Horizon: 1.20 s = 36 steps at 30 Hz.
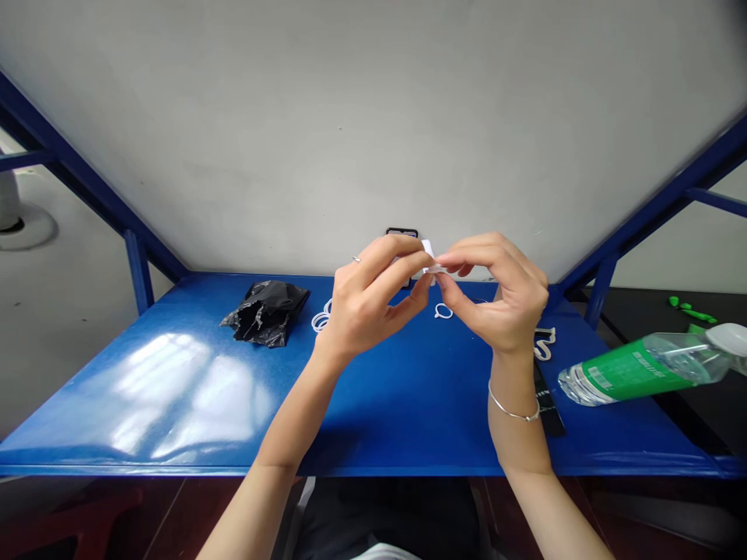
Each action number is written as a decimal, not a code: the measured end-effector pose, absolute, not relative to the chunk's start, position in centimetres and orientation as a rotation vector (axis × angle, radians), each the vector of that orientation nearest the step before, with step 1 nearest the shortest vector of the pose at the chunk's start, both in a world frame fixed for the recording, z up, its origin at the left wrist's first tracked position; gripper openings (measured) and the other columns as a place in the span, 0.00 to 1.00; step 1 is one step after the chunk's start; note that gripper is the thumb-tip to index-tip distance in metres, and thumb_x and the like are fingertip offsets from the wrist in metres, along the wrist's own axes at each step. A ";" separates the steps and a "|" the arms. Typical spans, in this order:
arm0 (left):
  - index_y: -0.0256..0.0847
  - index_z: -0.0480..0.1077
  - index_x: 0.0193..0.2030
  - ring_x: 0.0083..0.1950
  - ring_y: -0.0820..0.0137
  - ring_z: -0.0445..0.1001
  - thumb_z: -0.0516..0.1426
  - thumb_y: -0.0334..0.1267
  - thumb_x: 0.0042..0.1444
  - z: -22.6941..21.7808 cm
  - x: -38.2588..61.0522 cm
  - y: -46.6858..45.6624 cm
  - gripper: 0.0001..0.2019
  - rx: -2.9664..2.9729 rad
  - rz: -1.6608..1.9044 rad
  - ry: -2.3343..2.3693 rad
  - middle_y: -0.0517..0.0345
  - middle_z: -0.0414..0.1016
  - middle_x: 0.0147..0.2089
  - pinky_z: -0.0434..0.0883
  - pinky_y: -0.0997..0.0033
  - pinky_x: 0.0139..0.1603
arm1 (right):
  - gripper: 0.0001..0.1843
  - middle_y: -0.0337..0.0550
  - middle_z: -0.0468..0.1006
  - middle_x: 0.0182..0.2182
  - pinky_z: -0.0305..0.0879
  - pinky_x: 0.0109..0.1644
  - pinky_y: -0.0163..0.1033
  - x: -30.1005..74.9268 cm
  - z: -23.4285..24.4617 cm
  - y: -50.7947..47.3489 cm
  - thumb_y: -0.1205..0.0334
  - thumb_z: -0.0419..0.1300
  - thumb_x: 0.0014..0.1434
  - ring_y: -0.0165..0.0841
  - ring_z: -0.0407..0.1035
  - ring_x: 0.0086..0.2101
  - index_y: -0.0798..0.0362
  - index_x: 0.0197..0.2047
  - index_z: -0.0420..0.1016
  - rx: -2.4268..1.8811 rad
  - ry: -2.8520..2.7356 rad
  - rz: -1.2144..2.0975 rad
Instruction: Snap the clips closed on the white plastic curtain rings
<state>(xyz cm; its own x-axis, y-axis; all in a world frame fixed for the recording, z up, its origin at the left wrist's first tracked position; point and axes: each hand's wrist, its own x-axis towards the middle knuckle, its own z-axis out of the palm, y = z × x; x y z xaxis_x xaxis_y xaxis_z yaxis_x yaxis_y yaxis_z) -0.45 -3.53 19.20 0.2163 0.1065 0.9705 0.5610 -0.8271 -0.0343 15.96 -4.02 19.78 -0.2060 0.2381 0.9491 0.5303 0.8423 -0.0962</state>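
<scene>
Above the far part of the blue table, my left hand [379, 292] and my right hand [499, 288] meet fingertip to fingertip. Both pinch a small white piece [429, 250], thin and folded-looking like paper or soft plastic; its kind is not clear. The fingers hide part of it. A white ring with a small tab [443, 311] lies on the table beneath my right fingers. Several white rings [320, 320] lie partly behind my left hand. A dark phone [402, 231] shows just behind the left fingers, mostly covered.
A crumpled black plastic bag [265, 313] lies on the blue table [397, 404] at left. To the right are a clear bottle with a green label [642, 369], a white curved item [545, 344] and a black flat item [549, 412]. A grey wall [350, 140] rises behind.
</scene>
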 end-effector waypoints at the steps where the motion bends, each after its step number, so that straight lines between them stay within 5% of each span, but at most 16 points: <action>1: 0.40 0.70 0.39 0.36 0.75 0.76 0.56 0.32 0.61 19.2 -0.4 -3.5 0.03 -2.117 -1.641 -0.622 0.58 0.76 0.38 0.75 0.76 0.31 | 0.05 0.37 0.79 0.32 0.74 0.32 0.38 16.0 19.8 -4.0 0.66 0.61 0.59 0.32 0.74 0.31 0.46 0.39 0.74 -0.583 -1.792 -0.291; 36: 0.40 0.71 0.39 0.36 0.74 0.75 0.56 0.33 0.62 18.9 -0.4 -3.3 0.03 -2.149 -1.657 -0.637 0.57 0.76 0.38 0.75 0.76 0.33 | 0.09 0.37 0.77 0.31 0.71 0.28 0.37 15.5 19.7 -4.0 0.72 0.62 0.56 0.29 0.71 0.28 0.49 0.38 0.71 -0.559 -1.772 -0.427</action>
<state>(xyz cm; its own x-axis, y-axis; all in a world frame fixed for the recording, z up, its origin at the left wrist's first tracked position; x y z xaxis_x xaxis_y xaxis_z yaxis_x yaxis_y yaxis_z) -0.37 -3.31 18.87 0.2139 0.1353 0.9674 0.5479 -0.8366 -0.0041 15.53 -3.96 19.74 -0.2150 0.1506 0.9649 0.5735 0.8192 -0.0001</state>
